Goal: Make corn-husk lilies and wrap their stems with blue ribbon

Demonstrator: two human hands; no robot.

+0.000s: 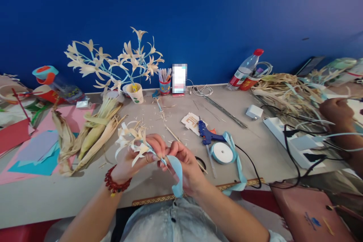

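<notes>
My left hand (146, 155), with a red bead bracelet on the wrist, is closed on the stem of a spray of cream corn-husk flowers (133, 140). The blooms stick out to the left above its fingers. Pinched in my right hand (184, 159), close against the left fingertips, is a light blue ribbon (177, 176), whose loose end curls down over the palm. It meets the flower stem between both hands. On the table to the right lie a roll of blue ribbon (223, 153) and a blue glue gun (208, 134).
A paper cup (135, 93) of husk flowers stands at the back. Corn husks (96, 132) and coloured paper (36, 155) lie left. At right are wires (227, 112), a bottle (245, 70), a power strip (292, 145) with cables and another person's hand (337, 111).
</notes>
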